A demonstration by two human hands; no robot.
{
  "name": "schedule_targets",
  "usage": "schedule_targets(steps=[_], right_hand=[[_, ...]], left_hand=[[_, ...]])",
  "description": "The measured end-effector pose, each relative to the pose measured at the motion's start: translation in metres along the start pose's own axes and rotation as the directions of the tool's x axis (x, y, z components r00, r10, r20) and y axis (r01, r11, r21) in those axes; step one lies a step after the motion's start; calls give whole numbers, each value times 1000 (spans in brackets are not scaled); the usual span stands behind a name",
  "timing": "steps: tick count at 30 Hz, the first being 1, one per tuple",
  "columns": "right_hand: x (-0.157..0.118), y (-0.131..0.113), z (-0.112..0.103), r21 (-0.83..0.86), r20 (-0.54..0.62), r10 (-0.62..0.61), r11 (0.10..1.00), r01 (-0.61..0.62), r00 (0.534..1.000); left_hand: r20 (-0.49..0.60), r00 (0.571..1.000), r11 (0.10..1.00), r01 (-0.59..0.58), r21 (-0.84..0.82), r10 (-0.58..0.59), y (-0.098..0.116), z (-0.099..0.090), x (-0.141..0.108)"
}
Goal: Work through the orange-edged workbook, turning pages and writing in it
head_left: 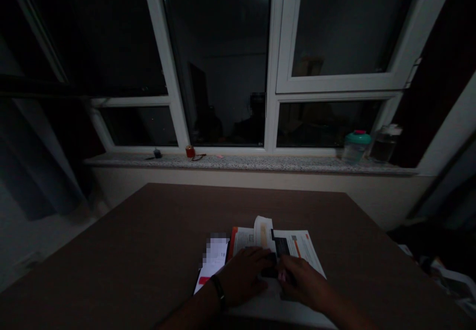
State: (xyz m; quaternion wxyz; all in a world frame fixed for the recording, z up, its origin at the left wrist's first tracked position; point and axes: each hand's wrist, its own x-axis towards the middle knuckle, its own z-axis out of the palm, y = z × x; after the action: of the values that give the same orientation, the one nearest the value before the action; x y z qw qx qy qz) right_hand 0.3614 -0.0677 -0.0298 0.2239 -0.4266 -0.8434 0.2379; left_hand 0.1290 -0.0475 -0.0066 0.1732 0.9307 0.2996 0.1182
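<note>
In the head view, a printed booklet or flat packet (309, 250) with white, black and orange areas lies on the table beneath both hands. A white paper strip (263, 225) sticks up past its far edge. My left hand (245, 273), with a dark band on the wrist, rests on the printed sheet, fingers stretched out toward the right. Close beside it, my right hand (299, 278) is closed, and something small with a pinkish part shows at its fingers. A dark piece lies between the hands; dim light hides its kind.
A phone with a lit screen (215, 255) lies left of the booklet on the brown table (148, 240). Along the windowsill (253, 163) stand a teal-lidded bottle (357, 146), a clear bottle (386, 144), a red spool-like item (190, 151) and a small dark bottle (157, 154).
</note>
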Motion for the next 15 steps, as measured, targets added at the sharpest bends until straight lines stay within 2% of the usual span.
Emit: schedule_targets(steps=[4,7,15], right_hand=[[7,1,-3,59,-17,88,994,-87,996],[11,-2,-7,56,-27,101,993,-100,995],[-1,-13,-11,-3,48,-76,997,76,996]], left_hand=[[-1,1000,1000,-9,1,9,1,0,1],[-15,1000,1000,-13,6,13,1,0,1],[-20,1000,1000,-9,-6,8,0,1,0]])
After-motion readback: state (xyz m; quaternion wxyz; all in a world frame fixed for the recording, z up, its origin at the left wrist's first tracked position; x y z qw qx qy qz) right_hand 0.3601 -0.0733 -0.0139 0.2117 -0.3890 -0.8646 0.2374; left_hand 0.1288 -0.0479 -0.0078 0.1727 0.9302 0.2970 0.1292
